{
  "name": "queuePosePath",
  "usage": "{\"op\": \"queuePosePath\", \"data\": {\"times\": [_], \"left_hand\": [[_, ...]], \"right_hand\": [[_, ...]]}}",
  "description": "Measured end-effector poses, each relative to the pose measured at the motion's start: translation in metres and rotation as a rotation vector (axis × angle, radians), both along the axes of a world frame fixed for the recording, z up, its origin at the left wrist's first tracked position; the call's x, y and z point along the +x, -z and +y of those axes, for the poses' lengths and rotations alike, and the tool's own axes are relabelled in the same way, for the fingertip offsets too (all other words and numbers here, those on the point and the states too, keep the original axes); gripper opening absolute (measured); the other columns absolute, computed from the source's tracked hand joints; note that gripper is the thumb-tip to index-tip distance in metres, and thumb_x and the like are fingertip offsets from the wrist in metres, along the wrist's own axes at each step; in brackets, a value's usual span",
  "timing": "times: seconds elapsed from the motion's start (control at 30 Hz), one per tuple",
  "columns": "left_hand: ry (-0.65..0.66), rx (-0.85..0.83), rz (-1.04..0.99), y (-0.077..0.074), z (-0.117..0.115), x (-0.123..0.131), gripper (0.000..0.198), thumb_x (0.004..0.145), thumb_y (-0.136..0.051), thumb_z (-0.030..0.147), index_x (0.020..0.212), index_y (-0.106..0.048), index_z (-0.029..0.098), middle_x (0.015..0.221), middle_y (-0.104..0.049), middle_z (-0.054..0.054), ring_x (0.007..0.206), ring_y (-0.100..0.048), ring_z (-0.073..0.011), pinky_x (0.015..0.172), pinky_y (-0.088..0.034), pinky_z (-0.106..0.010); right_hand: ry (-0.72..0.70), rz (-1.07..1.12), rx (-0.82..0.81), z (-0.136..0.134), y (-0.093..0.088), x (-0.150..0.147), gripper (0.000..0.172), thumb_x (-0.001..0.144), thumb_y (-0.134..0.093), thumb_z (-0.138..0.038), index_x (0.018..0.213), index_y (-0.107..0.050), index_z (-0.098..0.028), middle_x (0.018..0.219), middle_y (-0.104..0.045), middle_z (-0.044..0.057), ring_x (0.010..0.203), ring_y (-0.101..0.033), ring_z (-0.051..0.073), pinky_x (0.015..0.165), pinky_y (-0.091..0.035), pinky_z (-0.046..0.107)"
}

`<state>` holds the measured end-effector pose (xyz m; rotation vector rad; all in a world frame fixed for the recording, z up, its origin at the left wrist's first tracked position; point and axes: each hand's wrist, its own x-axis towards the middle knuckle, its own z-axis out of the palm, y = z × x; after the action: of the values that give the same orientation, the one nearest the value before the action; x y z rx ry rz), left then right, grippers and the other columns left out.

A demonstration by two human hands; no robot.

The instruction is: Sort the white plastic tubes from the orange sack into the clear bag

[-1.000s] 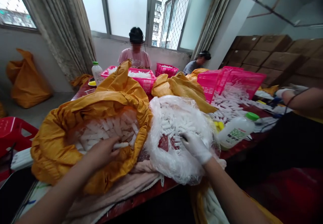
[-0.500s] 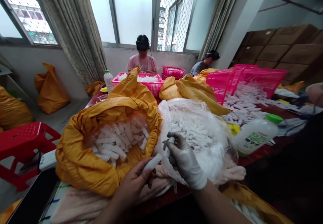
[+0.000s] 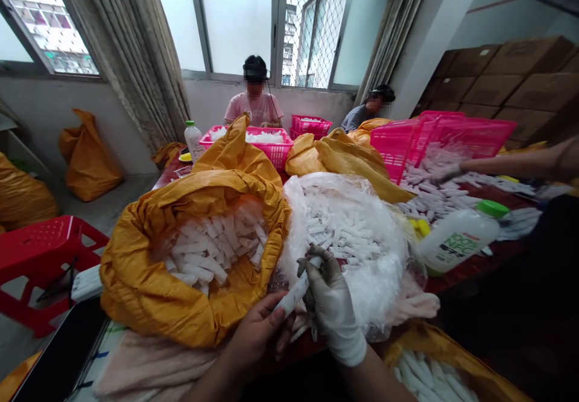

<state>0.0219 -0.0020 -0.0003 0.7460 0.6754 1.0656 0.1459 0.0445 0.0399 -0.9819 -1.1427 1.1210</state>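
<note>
My left hand point(image 3: 257, 335), bare, has its thumb and fingers wrapped round a white translucent tube point(image 3: 293, 295) that slants up to the right. My right hand point(image 3: 333, 305) wears a whitish glove with grey, dirty fingertips. It pinches a small white piece point(image 3: 315, 262) at the tube's upper end; whether the piece sits inside the tube I cannot make out. Left of my hands, an orange-yellow sack point(image 3: 149, 305) stands open with many white tubes point(image 3: 203, 251) in it. Just beyond my right hand, a clear plastic bag point(image 3: 384, 281) holds many small white pieces point(image 3: 346, 227).
A green-capped bottle point(image 3: 465, 236) stands at right, near a pile of white tubes point(image 3: 434, 191) and pink baskets point(image 3: 479, 133). Another person's gloved hand point(image 3: 446, 172) reaches onto that pile. At lower right lies a sack with finished-looking white sticks point(image 3: 427, 378). A red stool point(image 3: 40, 239) is at left.
The small piece in my right hand, apart from the tube before, now meets its upper end. The other person's arm has reached over the pile at right.
</note>
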Motion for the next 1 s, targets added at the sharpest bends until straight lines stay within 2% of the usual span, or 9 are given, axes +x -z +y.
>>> {"op": "queuePosePath", "data": {"times": [0.17, 0.23, 0.33, 0.5, 0.6, 0.73, 0.87, 0.93, 1.0], "left_hand": [[-0.027, 0.141, 0.292, 0.003, -0.008, -0.002, 0.051, 0.08, -0.058, 0.054, 0.116, -0.057, 0.018, 0.063, -0.059, 0.002, 0.046, -0.05, -0.0082, 0.044, -0.04, -0.017], [-0.073, 0.227, 0.473, -0.002, -0.01, -0.006, 0.045, 0.083, -0.055, 0.049, 0.117, -0.059, 0.02, 0.082, -0.067, -0.005, 0.069, -0.062, -0.0151, 0.062, -0.05, -0.023], [-0.096, 0.35, 0.669, -0.012, -0.012, -0.011, 0.039, 0.087, -0.052, 0.045, 0.117, -0.061, 0.021, 0.112, -0.066, -0.007, 0.103, -0.059, -0.0228, 0.091, -0.046, -0.031], [-0.141, 0.448, 0.933, -0.011, -0.011, -0.01, 0.042, 0.09, -0.042, 0.041, 0.121, -0.056, 0.016, 0.119, -0.063, -0.013, 0.11, -0.057, -0.0265, 0.097, -0.044, -0.04], [-0.217, 0.545, 1.111, -0.007, -0.008, -0.009, 0.043, 0.09, -0.041, 0.037, 0.122, -0.055, 0.012, 0.116, -0.063, -0.018, 0.106, -0.059, -0.0293, 0.094, -0.045, -0.045], [-0.162, 0.488, 0.961, -0.011, -0.003, -0.013, 0.042, 0.088, -0.044, 0.042, 0.118, -0.057, 0.014, 0.104, -0.066, -0.014, 0.092, -0.062, -0.024, 0.083, -0.05, -0.037], [0.088, 0.221, 0.525, -0.016, -0.002, -0.014, 0.058, 0.086, -0.036, 0.059, 0.112, -0.058, 0.013, 0.061, -0.056, 0.001, 0.038, -0.04, -0.008, 0.038, -0.037, -0.02], [0.056, 0.234, 0.54, -0.018, -0.004, -0.014, 0.055, 0.085, -0.04, 0.058, 0.112, -0.059, 0.013, 0.067, -0.06, -0.001, 0.044, -0.046, -0.0088, 0.043, -0.041, -0.02], [-0.069, 0.339, 0.737, -0.02, -0.005, -0.014, 0.045, 0.087, -0.046, 0.049, 0.114, -0.059, 0.016, 0.093, -0.066, -0.007, 0.075, -0.061, -0.0163, 0.07, -0.05, -0.026]], "right_hand": [[0.063, -0.122, 0.242, -0.001, 0.008, 0.003, 0.02, 0.08, -0.06, -0.03, 0.098, -0.067, -0.024, 0.107, -0.065, 0.006, 0.1, -0.061, 0.02, 0.09, -0.05, 0.038], [0.161, -0.14, 0.251, 0.001, 0.007, 0.007, 0.017, 0.081, -0.061, -0.029, 0.095, -0.069, -0.025, 0.11, -0.063, 0.006, 0.107, -0.057, 0.021, 0.096, -0.046, 0.041], [0.264, -0.097, 0.257, 0.0, 0.007, 0.012, 0.015, 0.076, -0.066, -0.029, 0.091, -0.07, -0.027, 0.105, -0.064, 0.004, 0.104, -0.057, 0.02, 0.094, -0.046, 0.039], [0.028, 0.062, -0.111, -0.002, 0.007, 0.007, 0.028, 0.061, -0.076, -0.043, 0.078, -0.072, -0.021, 0.077, -0.069, 0.003, 0.068, -0.062, 0.016, 0.066, -0.053, 0.031], [0.07, 0.144, -0.231, -0.003, 0.005, 0.002, 0.034, 0.052, -0.081, -0.044, 0.074, -0.072, -0.02, 0.076, -0.07, 0.002, 0.069, -0.062, 0.013, 0.066, -0.051, 0.025], [-0.003, 0.263, -0.319, -0.006, 0.001, 0.005, 0.038, 0.054, -0.082, -0.041, 0.085, -0.071, -0.021, 0.066, -0.067, -0.001, 0.047, -0.051, 0.006, 0.042, -0.04, 0.017], [-0.168, 0.274, -0.327, -0.006, -0.003, 0.015, 0.04, 0.052, -0.083, -0.038, 0.085, -0.07, -0.021, 0.054, -0.061, -0.004, 0.037, -0.043, 0.005, 0.035, -0.033, 0.017], [-0.151, 0.257, -0.325, -0.007, -0.003, 0.016, 0.037, 0.053, -0.083, -0.038, 0.083, -0.07, -0.021, 0.051, -0.059, -0.004, 0.036, -0.042, 0.005, 0.033, -0.031, 0.017], [-0.085, 0.243, -0.323, -0.007, 0.0, 0.013, 0.034, 0.055, -0.081, -0.038, 0.081, -0.069, -0.021, 0.052, -0.059, -0.005, 0.036, -0.042, 0.005, 0.033, -0.032, 0.017]]}}
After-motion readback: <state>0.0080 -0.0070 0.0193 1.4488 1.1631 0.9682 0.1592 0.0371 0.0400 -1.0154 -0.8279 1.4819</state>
